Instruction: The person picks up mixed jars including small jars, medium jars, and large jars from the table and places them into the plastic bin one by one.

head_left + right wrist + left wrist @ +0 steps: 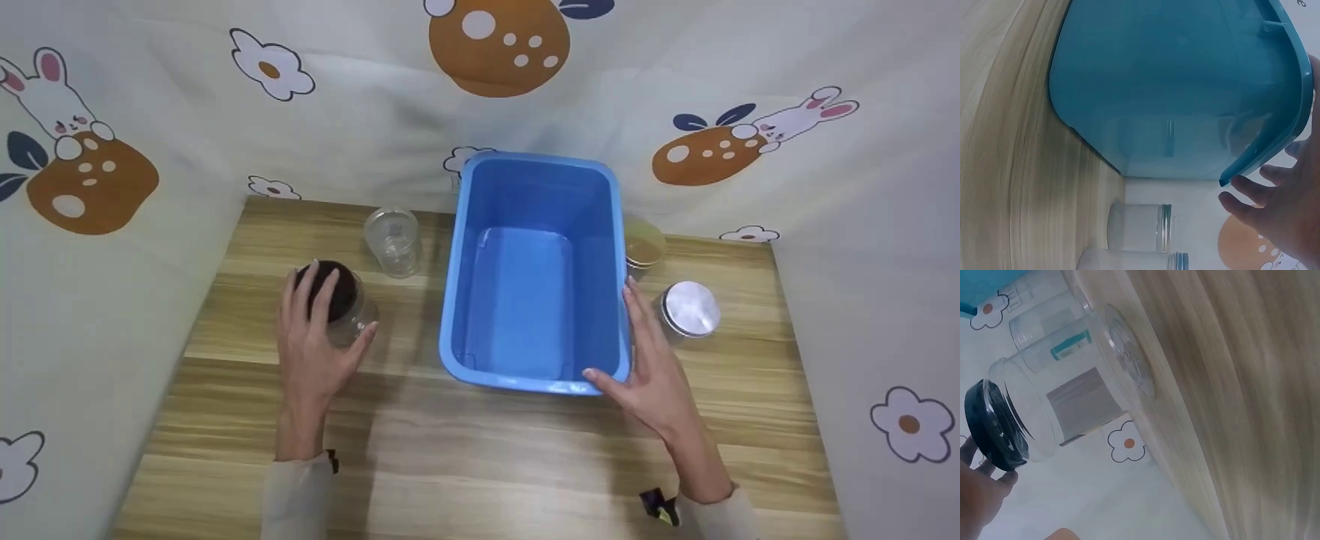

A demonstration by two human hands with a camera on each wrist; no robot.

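Note:
My left hand [319,330] reaches over a clear jar [1084,396] with a dark lid [996,424]. Its fingertips touch the lid's edge, while in the left wrist view the thumb [1062,534] stands off from the jar. A blue plastic bin [536,384] stands upright in the middle, bare inside. My right hand [649,367] is spread round the bin's near right corner, thumb over the front rim and fingers lying along the right side. In the right wrist view its fingertips [1235,205] are extended just below the rim.
A clear cup-shaped container [395,244] stands between the jar and the bin. To the bin's right are a jar with a silver lid [691,309] and another with a gold-toned lid [643,241], partly behind the bin. A patterned curtain [360,112] surrounds the wooden table [480,465].

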